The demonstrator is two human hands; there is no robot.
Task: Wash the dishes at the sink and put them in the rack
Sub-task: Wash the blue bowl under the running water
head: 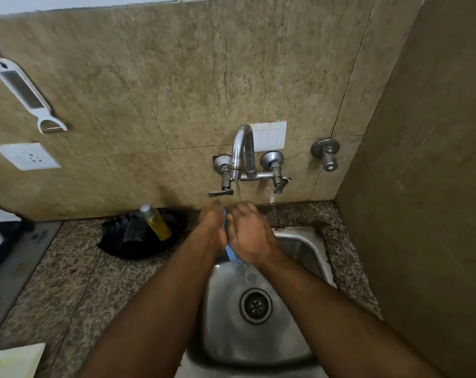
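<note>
Both hands, left hand (213, 227) and right hand (252, 236), around blue dish (231, 253) under tap (242, 154).

White grater (24, 90) on the wall, wall socket (28, 156) below it.

The sink (258, 336) is being taken as the landmark. Its basin floor around the drain (255, 306) is lying bare, though the space above its back half is being filled by the left hand (213, 227) and right hand (252, 236), pressed together around a blue item (229, 252) under the running tap (242, 151). Passage to the right of the sink is being closed off by the side wall (422, 214), standing just beyond a narrow strip of counter. To the left of the sink, the granite counter (76, 282) is lying open, while behind-left a black tray (144, 236) holding a yellow bottle (156, 222) is blocking the corner by the back wall.
</note>
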